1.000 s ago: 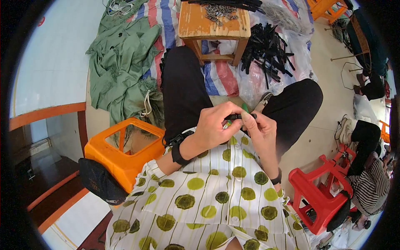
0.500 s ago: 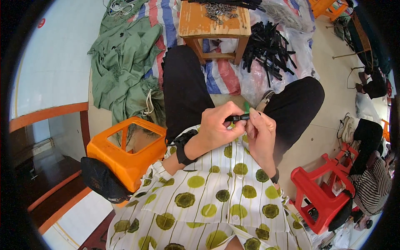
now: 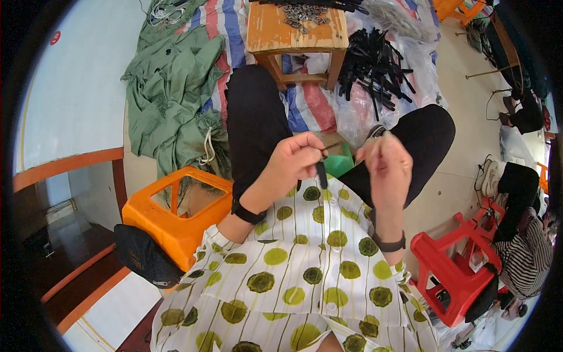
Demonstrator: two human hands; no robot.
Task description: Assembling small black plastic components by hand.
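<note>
My left hand (image 3: 296, 157) is closed, pinching a short black strap (image 3: 322, 175) that hangs down from the fingertips over my lap. To its right and apart from it, my right hand (image 3: 388, 167) is raised above my right thigh. Motion blurs its fingers, so whether it holds anything is unclear. Part of a green container (image 3: 338, 165) shows below and between the two hands, beyond the hem of my dotted shirt.
Ahead stands a worn wooden stool (image 3: 270, 38) bearing metal clasps (image 3: 305, 16). A heap of black straps (image 3: 378, 73) lies beside it on plastic. Green cloth (image 3: 173, 97) and an orange stool (image 3: 187, 240) are at left; a red stool (image 3: 454, 264) is at right.
My hands, earlier together at a black piece, are now apart. The right has moved right; the left keeps a black strap, now dangling. More of the green container shows.
</note>
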